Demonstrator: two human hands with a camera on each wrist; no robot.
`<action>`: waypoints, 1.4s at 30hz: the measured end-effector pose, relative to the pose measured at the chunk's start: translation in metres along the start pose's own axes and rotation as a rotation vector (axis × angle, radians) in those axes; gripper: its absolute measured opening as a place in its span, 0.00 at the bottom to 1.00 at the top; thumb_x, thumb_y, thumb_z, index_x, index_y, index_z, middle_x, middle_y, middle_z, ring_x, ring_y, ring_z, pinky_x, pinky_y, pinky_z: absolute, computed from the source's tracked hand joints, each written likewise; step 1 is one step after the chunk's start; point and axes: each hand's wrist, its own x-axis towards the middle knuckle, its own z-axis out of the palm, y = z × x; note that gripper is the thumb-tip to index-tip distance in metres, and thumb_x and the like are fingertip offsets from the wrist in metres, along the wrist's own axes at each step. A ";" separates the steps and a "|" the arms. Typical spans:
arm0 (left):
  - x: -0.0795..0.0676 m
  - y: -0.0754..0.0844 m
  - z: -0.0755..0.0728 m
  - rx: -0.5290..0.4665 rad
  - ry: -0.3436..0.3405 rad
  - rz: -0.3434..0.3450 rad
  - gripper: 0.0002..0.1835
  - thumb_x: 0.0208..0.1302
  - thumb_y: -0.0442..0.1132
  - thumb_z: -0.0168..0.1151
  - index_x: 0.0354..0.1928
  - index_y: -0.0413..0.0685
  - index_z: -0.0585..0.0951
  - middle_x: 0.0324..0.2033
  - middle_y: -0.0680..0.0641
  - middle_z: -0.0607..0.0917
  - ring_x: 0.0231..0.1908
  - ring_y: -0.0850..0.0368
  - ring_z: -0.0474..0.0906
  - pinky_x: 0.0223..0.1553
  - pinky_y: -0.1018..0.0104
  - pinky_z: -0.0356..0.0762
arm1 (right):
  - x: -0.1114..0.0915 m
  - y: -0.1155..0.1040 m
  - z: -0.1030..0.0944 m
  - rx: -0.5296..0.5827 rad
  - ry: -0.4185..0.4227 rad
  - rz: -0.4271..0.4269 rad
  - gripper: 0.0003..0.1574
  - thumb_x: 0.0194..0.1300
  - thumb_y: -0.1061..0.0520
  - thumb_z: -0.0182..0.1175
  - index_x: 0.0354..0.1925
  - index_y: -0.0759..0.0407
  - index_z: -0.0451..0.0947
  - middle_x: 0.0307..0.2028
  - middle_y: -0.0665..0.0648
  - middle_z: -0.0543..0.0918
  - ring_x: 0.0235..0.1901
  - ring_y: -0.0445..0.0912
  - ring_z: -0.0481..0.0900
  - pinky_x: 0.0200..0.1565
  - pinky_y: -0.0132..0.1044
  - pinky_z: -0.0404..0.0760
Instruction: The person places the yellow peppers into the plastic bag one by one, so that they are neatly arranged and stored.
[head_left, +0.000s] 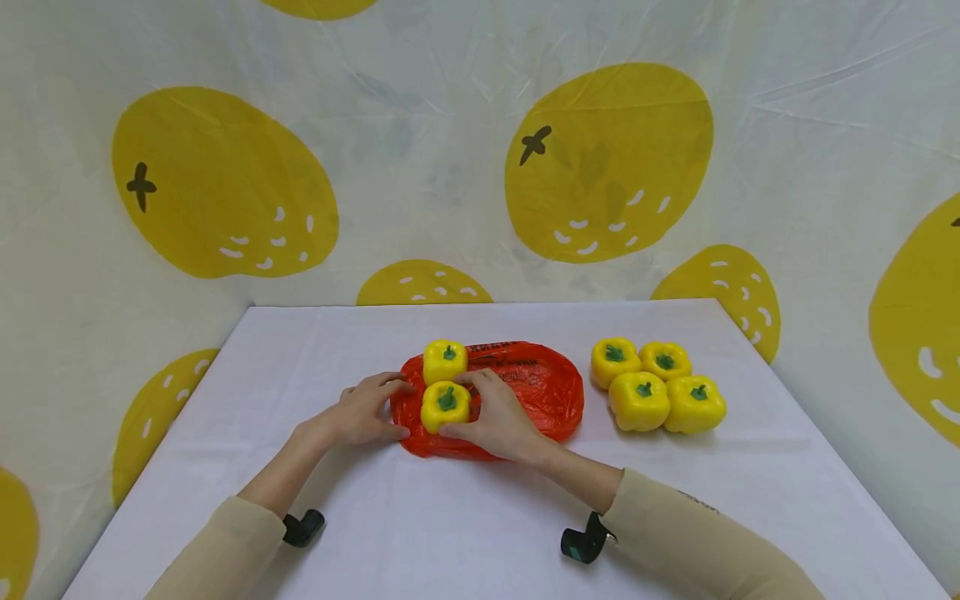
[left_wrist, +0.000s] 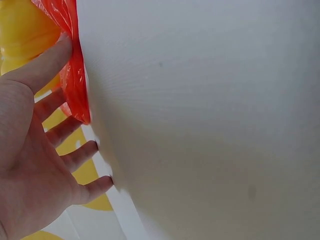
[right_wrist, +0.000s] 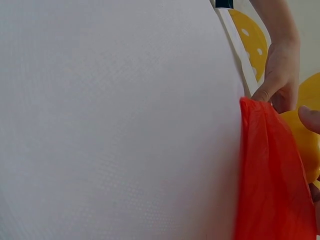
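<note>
A red plastic bag [head_left: 551,392] lies flattened on the table, with two yellow bell peppers on its left part. My right hand [head_left: 504,421] holds the nearer bell pepper [head_left: 442,404], thumb on its near side and fingers on its far side. Directly behind it sits the other bell pepper [head_left: 445,358]. My left hand [head_left: 367,410] is at the bag's left edge, its fingers spread and touching the red plastic. In the left wrist view, the left thumb [left_wrist: 52,60] rests against the bag's rim. The right wrist view shows the right thumb [right_wrist: 311,119] against yellow skin.
To the right of the bag, several more yellow bell peppers [head_left: 643,402] stand in a close group. A white cloth covers the table [head_left: 450,533]. Behind it hangs a curtain [head_left: 420,150] printed with big yellow fruits. Each wrist carries a black camera [head_left: 583,542].
</note>
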 end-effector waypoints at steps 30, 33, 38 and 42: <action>-0.001 0.002 0.000 -0.007 -0.003 -0.006 0.37 0.57 0.51 0.77 0.69 0.55 0.74 0.73 0.40 0.66 0.73 0.37 0.57 0.66 0.25 0.54 | -0.017 0.005 -0.067 -0.038 -0.054 -0.059 0.38 0.56 0.48 0.79 0.61 0.56 0.76 0.56 0.55 0.81 0.57 0.52 0.77 0.58 0.56 0.79; -0.002 0.002 -0.001 -0.004 -0.001 -0.004 0.37 0.58 0.51 0.77 0.69 0.55 0.74 0.73 0.39 0.66 0.73 0.37 0.57 0.66 0.25 0.54 | -0.020 0.006 -0.077 -0.049 -0.042 -0.060 0.38 0.55 0.46 0.79 0.59 0.56 0.77 0.54 0.52 0.81 0.56 0.52 0.77 0.57 0.55 0.80; -0.002 0.002 -0.002 -0.001 0.007 0.009 0.36 0.58 0.52 0.76 0.67 0.53 0.75 0.72 0.38 0.67 0.72 0.35 0.58 0.65 0.24 0.56 | -0.024 0.006 -0.093 -0.060 -0.016 -0.046 0.36 0.56 0.46 0.79 0.58 0.55 0.78 0.53 0.49 0.82 0.55 0.51 0.78 0.58 0.53 0.80; -0.001 0.002 -0.001 0.000 0.004 0.008 0.36 0.58 0.52 0.76 0.67 0.54 0.75 0.72 0.38 0.66 0.72 0.35 0.58 0.65 0.24 0.55 | -0.027 0.008 -0.108 -0.062 -0.019 -0.025 0.33 0.58 0.49 0.78 0.58 0.56 0.78 0.53 0.52 0.82 0.55 0.54 0.78 0.58 0.55 0.79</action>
